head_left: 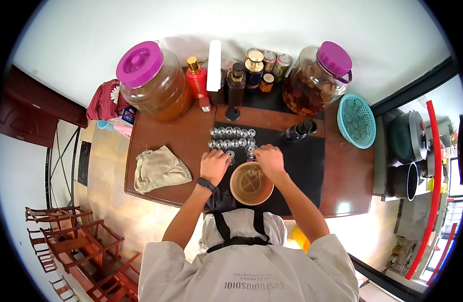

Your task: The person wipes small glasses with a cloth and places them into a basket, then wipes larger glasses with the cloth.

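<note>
Small clear glasses (232, 132) stand in rows on the black mat across the middle of the table. My left hand (216, 164), with a dark watch on its wrist, has its fingers pinched on a small glass at the left end of the front row. On the other side, my right hand (270, 159) closes its fingertips on another small glass (250, 155). Between my forearms sits a round tan plastic basket (235, 192), near the table's front edge. Its slotted bottom shows, with something clear near its far rim that I cannot make out.
A crumpled beige cloth (161, 170) lies left on the wooden table (342, 194). Large purple-lidded jars (166, 95) (307, 90) flank several bottles (236, 85) and cans at the wall. A dark bottle (298, 132) stands right of the glasses, a turquoise basket (356, 121) by the right edge.
</note>
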Motion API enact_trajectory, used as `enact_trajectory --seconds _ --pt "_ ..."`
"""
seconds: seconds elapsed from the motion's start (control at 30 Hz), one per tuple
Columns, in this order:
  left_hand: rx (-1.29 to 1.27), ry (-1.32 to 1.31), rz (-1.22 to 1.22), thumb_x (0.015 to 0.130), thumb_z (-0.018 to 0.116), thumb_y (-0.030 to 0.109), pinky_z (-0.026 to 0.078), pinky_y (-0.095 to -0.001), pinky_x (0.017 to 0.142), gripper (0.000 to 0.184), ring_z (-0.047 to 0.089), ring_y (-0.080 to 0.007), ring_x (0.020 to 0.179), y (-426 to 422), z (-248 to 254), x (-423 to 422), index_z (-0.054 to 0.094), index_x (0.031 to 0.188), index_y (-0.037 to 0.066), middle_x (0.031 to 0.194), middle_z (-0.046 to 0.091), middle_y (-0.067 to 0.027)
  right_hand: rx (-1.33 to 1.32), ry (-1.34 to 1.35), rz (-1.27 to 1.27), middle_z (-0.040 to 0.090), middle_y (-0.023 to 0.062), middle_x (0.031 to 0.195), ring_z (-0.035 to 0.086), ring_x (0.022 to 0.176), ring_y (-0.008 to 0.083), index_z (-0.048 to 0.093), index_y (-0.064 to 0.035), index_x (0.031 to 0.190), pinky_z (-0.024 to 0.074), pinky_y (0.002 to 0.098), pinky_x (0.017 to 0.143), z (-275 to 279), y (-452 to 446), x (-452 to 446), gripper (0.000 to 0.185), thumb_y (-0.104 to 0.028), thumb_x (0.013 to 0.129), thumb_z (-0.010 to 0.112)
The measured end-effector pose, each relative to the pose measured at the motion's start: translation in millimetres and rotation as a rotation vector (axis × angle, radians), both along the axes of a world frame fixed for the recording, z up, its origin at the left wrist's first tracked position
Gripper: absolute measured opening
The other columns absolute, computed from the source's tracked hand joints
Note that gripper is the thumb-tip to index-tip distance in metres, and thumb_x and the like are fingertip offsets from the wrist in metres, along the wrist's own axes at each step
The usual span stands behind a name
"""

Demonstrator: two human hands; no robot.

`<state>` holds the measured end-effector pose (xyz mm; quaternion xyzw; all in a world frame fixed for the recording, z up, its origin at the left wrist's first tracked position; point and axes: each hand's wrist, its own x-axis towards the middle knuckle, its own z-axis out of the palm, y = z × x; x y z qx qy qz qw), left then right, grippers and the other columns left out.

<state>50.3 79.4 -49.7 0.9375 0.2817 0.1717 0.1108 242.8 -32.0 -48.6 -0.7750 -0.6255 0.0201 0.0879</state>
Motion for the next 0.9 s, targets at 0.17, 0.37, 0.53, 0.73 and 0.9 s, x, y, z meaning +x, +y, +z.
enact_trajectory --seconds 0.17,0.37,0.53,0.73,0.9 --pt "0.013 -0.105 -0.093 0.075 0.071 0.015 0.04 -0.0333 0.068 0.007 0.056 -0.0155 0.079 -33 43 -15 0.065 0.08 0.016 0.077 0.055 0.0041 0.277 0.354 -0.172 0.066 0.0068 0.081 0.061 0.077 0.0262 0.072 -0.0065 0.087 0.0502 0.0366 0.069 51 -67 -11 0.011 -0.008 0.077 0.068" --pt "0.0 -0.043 -0.233 0.076 0.07 0.014 0.04 -0.033 0.068 0.008 0.055 -0.0155 0.079 -68 22 -14 0.068 0.083 0.016 0.077 0.054 0.0041 0.238 0.391 -0.127 0.066 0.0052 0.082 0.06 0.077 0.0246 0.071 -0.0063 0.086 0.0513 0.035 0.069 50 -117 -37 0.011 -0.007 0.075 0.07" --pt "0.066 0.11 -0.298 0.076 0.061 0.014 0.04 -0.0342 0.074 0.007 0.054 -0.016 0.088 -74 -24 -10 0.067 0.081 0.014 0.081 0.055 0.0017 0.105 0.303 -0.087 0.062 0.0035 0.078 0.06 0.08 0.0226 0.07 -0.0096 0.086 0.0512 0.0357 0.071 9 -116 -44 0.011 -0.01 0.075 0.068" --pt "0.107 0.185 -0.302 0.077 0.061 0.014 0.04 -0.0365 0.078 0.009 0.054 -0.0172 0.093 -72 -48 -5 0.066 0.084 0.014 0.085 0.055 0.0001 0.072 0.145 -0.053 0.06 0.002 0.078 0.06 0.081 0.0207 0.07 -0.0139 0.08 0.0501 0.0368 0.071 -36 -104 -47 0.007 -0.014 0.073 0.067" --pt "0.072 0.131 -0.283 0.076 0.062 0.016 0.04 -0.0368 0.078 0.009 0.054 -0.0176 0.094 -73 -49 -3 0.066 0.085 0.014 0.088 0.055 0.0001 0.029 0.116 -0.074 0.058 0.001 0.08 0.06 0.083 0.0194 0.071 -0.0162 0.078 0.0496 0.0361 0.07 -32 -101 -48 0.007 -0.016 0.072 0.069"
